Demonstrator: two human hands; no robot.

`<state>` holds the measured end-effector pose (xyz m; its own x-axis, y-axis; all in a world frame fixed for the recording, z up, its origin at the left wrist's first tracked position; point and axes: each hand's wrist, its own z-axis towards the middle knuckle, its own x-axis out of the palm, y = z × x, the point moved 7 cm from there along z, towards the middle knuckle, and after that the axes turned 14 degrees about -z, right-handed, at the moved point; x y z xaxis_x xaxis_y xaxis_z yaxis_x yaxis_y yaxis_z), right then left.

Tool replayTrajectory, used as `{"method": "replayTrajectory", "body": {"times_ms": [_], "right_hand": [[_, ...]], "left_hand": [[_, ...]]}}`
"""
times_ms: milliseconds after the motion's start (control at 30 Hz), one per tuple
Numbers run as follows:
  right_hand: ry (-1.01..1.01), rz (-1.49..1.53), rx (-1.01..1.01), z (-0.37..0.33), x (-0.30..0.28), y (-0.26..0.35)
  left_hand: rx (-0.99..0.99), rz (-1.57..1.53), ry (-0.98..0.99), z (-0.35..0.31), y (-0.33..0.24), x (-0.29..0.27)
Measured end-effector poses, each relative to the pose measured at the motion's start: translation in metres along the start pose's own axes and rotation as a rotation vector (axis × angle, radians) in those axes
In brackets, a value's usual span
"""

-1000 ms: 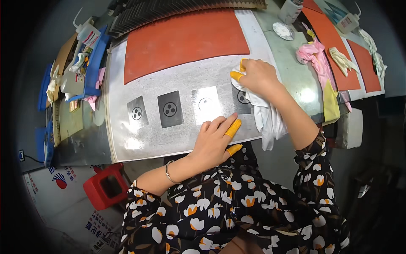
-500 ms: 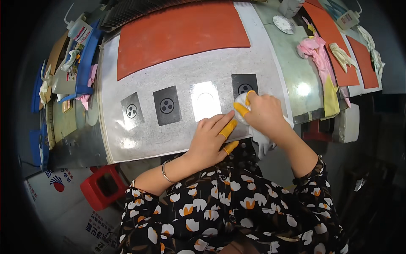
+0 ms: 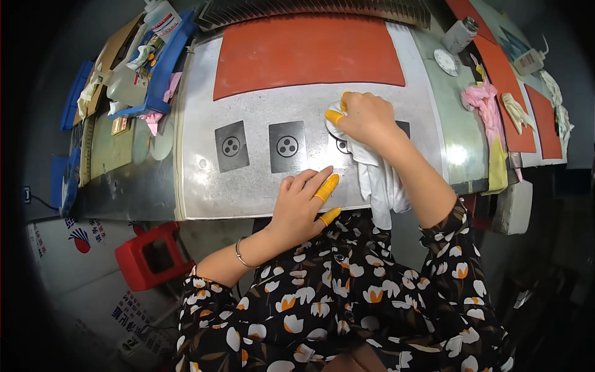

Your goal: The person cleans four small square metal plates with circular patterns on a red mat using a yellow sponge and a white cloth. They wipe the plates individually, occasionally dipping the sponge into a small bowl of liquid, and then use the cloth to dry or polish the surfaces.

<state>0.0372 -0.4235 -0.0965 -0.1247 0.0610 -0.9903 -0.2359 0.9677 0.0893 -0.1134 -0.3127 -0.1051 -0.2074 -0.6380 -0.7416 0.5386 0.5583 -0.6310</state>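
My right hand, with yellow finger cots, presses a bunched white cloth onto a dark square plate on the grey work sheet. The cloth hangs down over the table's front edge. My left hand, also in yellow finger cots, lies flat on the sheet near the front edge, fingers spread, holding nothing. Two more dark square plates with round marks lie to the left of the one under the cloth.
An orange mat covers the far part of the sheet. Blue trays with bottles and rags stand at the left. Pink and yellow cloths, a white bottle and more orange mats lie right. A red stool stands below left.
My right hand with the cloth has moved left from the rightmost plate to the third plate. My left hand stays flat near the front edge.
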Motion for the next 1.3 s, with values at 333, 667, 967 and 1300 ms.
{"method": "replayTrajectory", "body": {"times_ms": [333,667,967,1300], "right_hand": [[-0.013,0.040,0.038,-0.057,0.023,0.019],[0.123,-0.006,-0.129,-0.093,0.003,0.053],[-0.027,-0.025,-0.077,0.027,0.011,0.097],[0.100,-0.061,-0.174,-0.066,0.031,0.121]], "left_hand": [[0.046,-0.141,-0.094,-0.012,0.009,-0.007],[-0.054,-0.045,-0.196,-0.050,0.046,-0.068],[0.017,0.070,-0.125,-0.055,0.048,-0.057],[-0.005,-0.169,-0.302,-0.073,0.060,-0.076]]}}
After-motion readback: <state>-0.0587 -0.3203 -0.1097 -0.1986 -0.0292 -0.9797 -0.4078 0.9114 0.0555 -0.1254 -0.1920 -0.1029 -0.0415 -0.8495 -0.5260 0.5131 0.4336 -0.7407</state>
